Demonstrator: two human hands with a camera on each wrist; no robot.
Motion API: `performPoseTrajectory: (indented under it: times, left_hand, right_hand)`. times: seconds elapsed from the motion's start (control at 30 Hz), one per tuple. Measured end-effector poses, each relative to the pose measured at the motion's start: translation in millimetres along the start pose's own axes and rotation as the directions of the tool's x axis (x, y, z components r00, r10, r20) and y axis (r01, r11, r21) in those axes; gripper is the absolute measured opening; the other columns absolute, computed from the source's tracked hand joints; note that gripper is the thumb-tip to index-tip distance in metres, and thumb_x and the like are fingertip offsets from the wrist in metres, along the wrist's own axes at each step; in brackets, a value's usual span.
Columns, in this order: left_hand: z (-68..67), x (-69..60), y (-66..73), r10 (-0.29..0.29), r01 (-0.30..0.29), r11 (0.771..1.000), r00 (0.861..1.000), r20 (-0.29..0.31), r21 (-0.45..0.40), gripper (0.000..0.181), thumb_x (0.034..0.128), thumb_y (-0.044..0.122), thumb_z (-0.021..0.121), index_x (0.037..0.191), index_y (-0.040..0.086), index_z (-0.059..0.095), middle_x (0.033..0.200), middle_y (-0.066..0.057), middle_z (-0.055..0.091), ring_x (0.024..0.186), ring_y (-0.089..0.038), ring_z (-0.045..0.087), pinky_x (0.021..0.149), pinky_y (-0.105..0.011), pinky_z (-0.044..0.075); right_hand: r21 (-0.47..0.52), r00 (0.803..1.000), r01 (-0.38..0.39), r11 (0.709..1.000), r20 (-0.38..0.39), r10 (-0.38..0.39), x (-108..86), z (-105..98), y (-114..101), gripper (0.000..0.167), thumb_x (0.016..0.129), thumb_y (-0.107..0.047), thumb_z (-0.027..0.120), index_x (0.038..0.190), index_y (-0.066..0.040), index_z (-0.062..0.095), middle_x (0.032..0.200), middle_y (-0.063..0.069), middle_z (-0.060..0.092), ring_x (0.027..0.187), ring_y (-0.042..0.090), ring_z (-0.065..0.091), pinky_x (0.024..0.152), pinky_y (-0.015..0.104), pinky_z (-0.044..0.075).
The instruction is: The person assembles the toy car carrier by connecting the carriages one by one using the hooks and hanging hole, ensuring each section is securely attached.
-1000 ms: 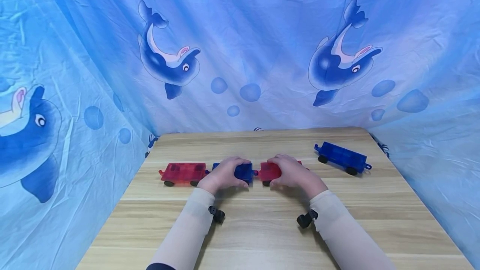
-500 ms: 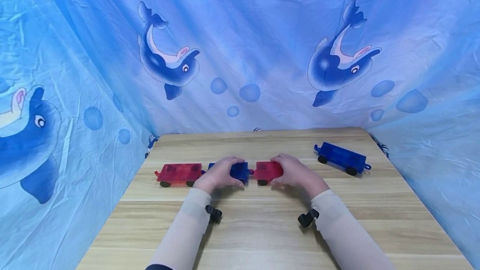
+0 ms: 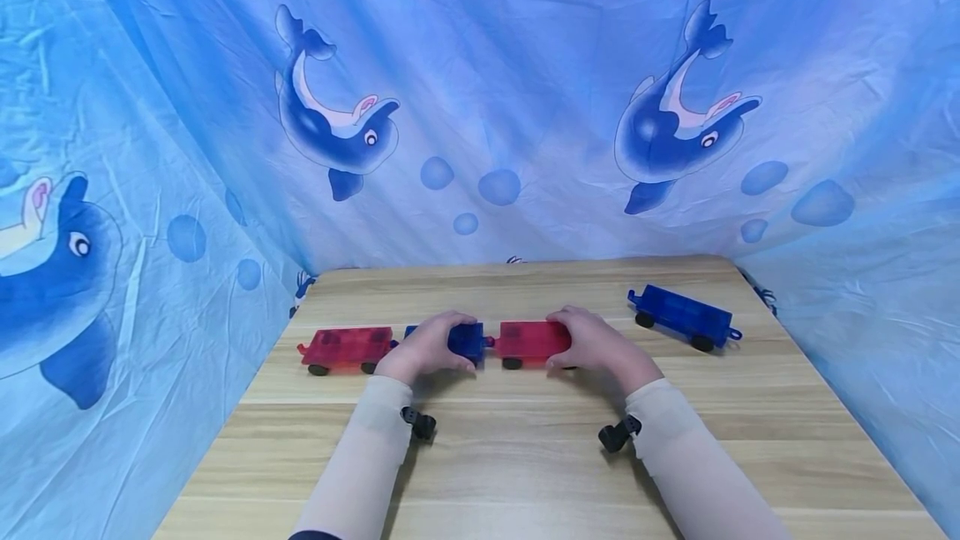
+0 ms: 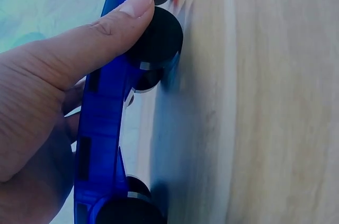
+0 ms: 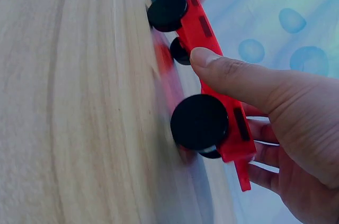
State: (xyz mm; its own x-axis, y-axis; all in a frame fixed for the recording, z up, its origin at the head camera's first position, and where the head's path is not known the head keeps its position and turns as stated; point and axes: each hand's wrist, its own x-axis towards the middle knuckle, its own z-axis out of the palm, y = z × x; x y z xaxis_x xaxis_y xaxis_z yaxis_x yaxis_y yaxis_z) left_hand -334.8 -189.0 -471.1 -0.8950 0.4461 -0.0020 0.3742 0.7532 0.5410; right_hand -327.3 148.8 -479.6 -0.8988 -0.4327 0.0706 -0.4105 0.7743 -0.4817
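Three toy train cars stand in a row on the table, joined end to end. My left hand (image 3: 426, 347) grips the middle blue car (image 4: 100, 128) across its sides, thumb on the near side by a black wheel. My right hand (image 3: 596, 346) holds the red car (image 3: 525, 342) at the row's right end, its thumb (image 5: 228, 73) between the two near wheels. At the left end, a second red car (image 3: 348, 346) is touched by neither hand. The fingers behind both cars are partly hidden.
A separate blue car (image 3: 684, 315) stands at an angle at the table's back right. The wooden table (image 3: 510, 457) meets a blue dolphin-print cloth (image 3: 480, 90) behind and at both sides.
The joined row has slid left along the table, the left hand moving with it. The right hand has stayed nearly in place, now farther back on its red car. The separate blue car has not moved.
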Motion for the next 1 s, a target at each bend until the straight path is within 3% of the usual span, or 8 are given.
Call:
performPoseTrajectory:
  times: [0.4,1.0]
  left_hand:
    - [-5.0,-2.5,-10.0,-0.027,0.027,0.999,1.000,-0.009,-0.034,0.088,0.0741,0.032,0.098,0.151,0.020,0.056,0.151,-0.005,0.055,0.136,-0.031,0.052,0.110,-0.053,0.046]
    - [-10.1,-4.9,-14.8,-0.041,0.040,0.998,0.999,-0.019,-0.045,0.088,0.0714,0.031,0.100,0.149,0.021,0.059,0.150,-0.005,0.056,0.138,-0.033,0.052,0.112,-0.054,0.044]
  right_hand:
    - [-0.001,1.000,0.002,1.000,0.006,-0.002,-0.8,-3,3,0.088,0.078,-0.042,0.094,0.150,-0.007,0.056,0.138,0.008,0.060,0.129,0.030,0.055,0.111,0.051,0.045]
    - [0.008,0.999,0.023,1.000,0.030,-0.024,1.8,-1,2,0.087,0.080,-0.039,0.093,0.151,-0.006,0.055,0.138,0.009,0.060,0.127,0.029,0.056,0.110,0.049,0.046]
